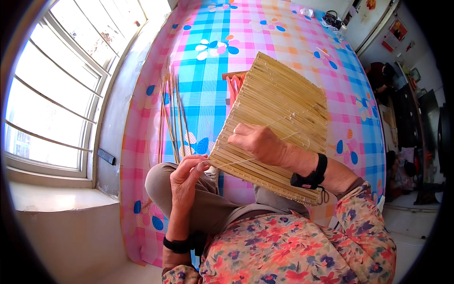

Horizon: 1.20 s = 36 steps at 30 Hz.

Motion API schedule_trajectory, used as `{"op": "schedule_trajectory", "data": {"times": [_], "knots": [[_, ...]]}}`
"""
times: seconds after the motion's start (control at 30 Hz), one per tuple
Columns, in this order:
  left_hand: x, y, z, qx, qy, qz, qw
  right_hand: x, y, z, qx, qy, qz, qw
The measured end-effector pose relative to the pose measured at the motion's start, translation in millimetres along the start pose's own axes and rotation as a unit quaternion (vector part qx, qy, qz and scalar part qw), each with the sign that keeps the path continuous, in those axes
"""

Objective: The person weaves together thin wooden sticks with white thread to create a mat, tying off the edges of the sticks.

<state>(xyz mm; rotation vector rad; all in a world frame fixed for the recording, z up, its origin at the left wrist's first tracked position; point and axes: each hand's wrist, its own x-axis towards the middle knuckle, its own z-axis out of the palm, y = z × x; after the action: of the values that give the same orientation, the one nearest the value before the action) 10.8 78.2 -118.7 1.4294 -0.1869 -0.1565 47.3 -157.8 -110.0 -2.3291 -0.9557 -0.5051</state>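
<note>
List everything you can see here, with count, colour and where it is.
Woven stick mat: one, straw yellow, on the lap, tilted.
Thread: one, pale, at the mat's near edge.
Loose sticks: a bundle, tan, on the bedsheet left of the mat.
Bedsheet: one, pink and blue checked with flowers, under everything.
Window: one, white barred, far left.
Left hand: pinching the thread.
Right hand: resting on the mat.

Tan slatted mat [279, 109], pink-and-blue checked floral bedsheet [213, 61], multicoloured floral sleeves [359, 227], black wristbands [314, 177]
</note>
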Motion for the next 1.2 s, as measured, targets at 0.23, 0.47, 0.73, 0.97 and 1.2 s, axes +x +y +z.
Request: {"op": "schedule_trajectory", "data": {"times": [0.23,0.47,0.73,0.97,1.2], "knots": [[0,-1,-1,-0.004,0.012,0.01,1.0,15,-10,23,-0.03,-0.051,-0.077,0.995],[3,-1,0,-0.024,0.026,-0.023,0.999,14,-11,26,-0.024,-0.044,-0.146,0.988],[6,-4,1,-0.019,0.043,-0.067,0.997,17,-17,30,-0.051,-0.027,-0.203,0.978],[8,-8,1,-0.097,0.056,-0.084,0.99,14,-21,32,-0.017,-0.021,-0.175,0.984],[10,-10,1,-0.107,0.066,-0.099,0.987,19,-24,26,-0.035,-0.101,-0.139,0.984]]}}
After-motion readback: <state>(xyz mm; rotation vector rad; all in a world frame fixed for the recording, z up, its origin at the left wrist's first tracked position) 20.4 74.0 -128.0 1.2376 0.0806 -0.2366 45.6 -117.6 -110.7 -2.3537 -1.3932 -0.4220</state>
